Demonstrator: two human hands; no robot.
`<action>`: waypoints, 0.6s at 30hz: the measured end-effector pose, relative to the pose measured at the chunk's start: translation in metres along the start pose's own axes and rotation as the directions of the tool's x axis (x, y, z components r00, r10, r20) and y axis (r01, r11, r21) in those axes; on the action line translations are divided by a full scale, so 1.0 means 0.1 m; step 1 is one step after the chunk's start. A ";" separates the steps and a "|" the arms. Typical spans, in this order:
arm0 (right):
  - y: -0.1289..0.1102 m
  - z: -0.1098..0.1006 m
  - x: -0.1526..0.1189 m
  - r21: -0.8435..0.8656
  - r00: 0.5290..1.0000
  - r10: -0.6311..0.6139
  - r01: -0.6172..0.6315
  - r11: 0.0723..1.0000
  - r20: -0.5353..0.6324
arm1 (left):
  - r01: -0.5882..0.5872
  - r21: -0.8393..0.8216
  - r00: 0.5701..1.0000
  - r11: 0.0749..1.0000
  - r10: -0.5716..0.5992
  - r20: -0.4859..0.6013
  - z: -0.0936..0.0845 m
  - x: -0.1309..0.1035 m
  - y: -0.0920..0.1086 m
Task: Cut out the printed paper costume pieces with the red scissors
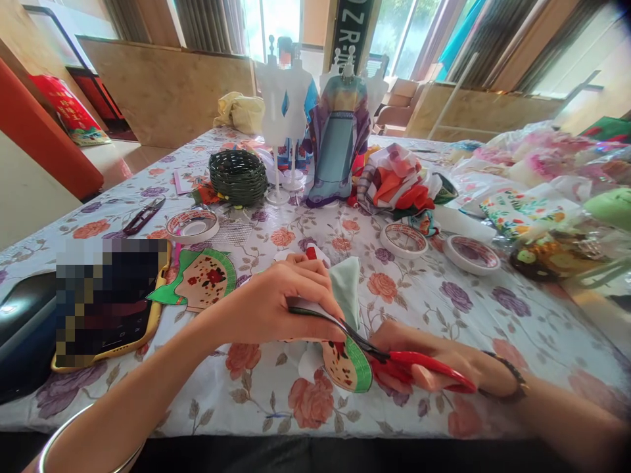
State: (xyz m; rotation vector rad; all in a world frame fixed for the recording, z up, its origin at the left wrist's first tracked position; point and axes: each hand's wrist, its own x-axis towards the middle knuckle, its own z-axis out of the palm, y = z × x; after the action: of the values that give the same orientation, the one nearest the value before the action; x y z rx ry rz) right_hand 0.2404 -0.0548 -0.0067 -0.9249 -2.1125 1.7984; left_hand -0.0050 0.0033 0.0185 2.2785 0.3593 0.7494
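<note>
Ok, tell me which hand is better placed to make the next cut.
Probably the right hand: it grips the red-handled scissors, while the left hand is taken up holding the green-edged piece.

The left hand [290,292] hides part of the green-edged cutout [357,368]. Pixelation masks most of the phone [111,302]. The left edge crops the dark object [24,335] beside it, the top edge the lettered sign [350,33]; the right forearm [566,407] is blurred.

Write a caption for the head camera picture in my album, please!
The right hand holds red-handled scissors at a green-edged piece in the left hand, above a flowery tablecloth.
</note>
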 end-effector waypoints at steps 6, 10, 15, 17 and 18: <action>0.01 -0.01 -0.01 0.022 0.999 0.034 -0.034 0.999 -0.002 | -0.033 -0.008 0.999 0.999 0.033 0.008 0.00 0.00 0.00; 0.02 -0.03 0.01 0.004 1.000 0.028 -0.028 1.000 0.014 | -0.024 -0.005 1.000 1.000 0.024 0.008 0.00 0.00 0.00; 0.02 -0.02 -0.02 -0.030 0.999 0.042 -0.042 0.999 -0.017 | -0.020 -0.006 1.000 1.000 0.020 0.004 0.00 -0.01 -0.01; 0.01 0.00 -0.05 -0.031 0.995 0.066 -0.068 0.997 -0.077 | -0.024 -0.009 1.000 1.000 0.024 0.002 0.00 -0.01 -0.01; 0.01 0.01 -0.07 -0.030 0.994 0.067 -0.070 0.997 -0.085 | -0.025 -0.010 1.000 1.000 0.025 0.002 0.00 -0.01 -0.01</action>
State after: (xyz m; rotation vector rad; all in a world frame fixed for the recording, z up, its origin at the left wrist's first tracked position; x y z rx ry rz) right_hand 0.2461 -0.0593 -0.0064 -1.0745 -2.0894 1.7291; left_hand -0.0053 0.0039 0.0172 2.2785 0.3260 0.7592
